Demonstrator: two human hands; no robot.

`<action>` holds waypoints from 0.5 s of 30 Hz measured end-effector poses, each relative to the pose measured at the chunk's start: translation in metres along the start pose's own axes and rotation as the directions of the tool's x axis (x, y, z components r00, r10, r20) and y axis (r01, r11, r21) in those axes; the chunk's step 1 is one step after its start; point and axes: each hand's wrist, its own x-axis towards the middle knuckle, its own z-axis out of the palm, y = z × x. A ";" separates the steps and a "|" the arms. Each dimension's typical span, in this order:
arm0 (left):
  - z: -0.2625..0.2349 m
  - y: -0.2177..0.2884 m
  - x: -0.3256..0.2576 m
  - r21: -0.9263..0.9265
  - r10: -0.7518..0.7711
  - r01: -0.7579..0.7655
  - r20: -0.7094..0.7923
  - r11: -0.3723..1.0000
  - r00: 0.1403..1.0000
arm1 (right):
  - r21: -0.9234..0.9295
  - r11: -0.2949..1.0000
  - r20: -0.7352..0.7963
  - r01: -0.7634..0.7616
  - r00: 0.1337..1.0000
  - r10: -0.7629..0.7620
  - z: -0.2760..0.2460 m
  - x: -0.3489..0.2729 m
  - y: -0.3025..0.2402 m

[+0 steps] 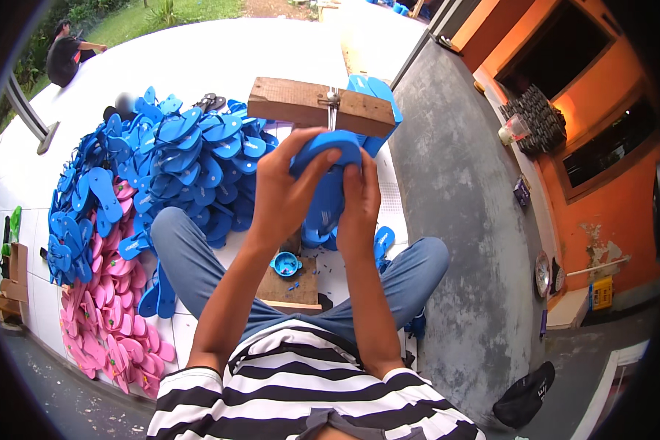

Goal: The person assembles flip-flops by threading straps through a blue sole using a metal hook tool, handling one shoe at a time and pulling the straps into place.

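Note:
A blue flip-flop sole (324,152) is held up in front of me, its near end bent over. My left hand (287,180) grips its left side, thumb pressed on the bent part. My right hand (361,194) closes round the right edge. Just beyond the sole is a wooden beam (286,101) with a metal pronged tool (333,110) fixed to it; the prongs run down behind the sole, so their contact with it is hidden. Beneath, between my legs, a small blue bowl (287,265) stands on a wooden board (301,292).
Blue flip-flops (191,158) lie heaped on my left, with pink flip-flops (117,341) nearer. More blue soles (378,95) stand behind the beam. A person (64,57) sits at the far left. On the right are a grey floor strip (455,183) and a black cap (524,396).

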 end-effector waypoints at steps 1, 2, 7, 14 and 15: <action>-0.001 0.002 -0.014 -0.024 -0.032 0.031 -0.038 0.999 0.999 | -0.033 0.999 -0.051 -0.024 0.998 0.023 0.002 -0.016 -0.006; -0.004 0.003 -0.025 0.053 0.042 -0.042 0.012 0.998 0.999 | 0.006 0.999 -0.067 -0.051 0.996 0.051 0.000 -0.029 -0.009; -0.015 0.003 -0.087 0.101 0.075 -0.091 0.152 0.991 0.986 | -0.021 0.999 -0.046 -0.050 0.998 0.049 -0.024 -0.100 -0.009; -0.022 -0.032 -0.087 0.005 -0.336 0.337 0.059 0.942 0.940 | -0.752 0.650 0.176 0.111 0.984 0.036 -0.026 -0.090 0.009; -0.022 -0.033 -0.081 0.097 -0.219 0.212 0.066 0.972 0.974 | -0.713 0.699 0.156 0.048 0.983 0.092 -0.025 -0.086 0.010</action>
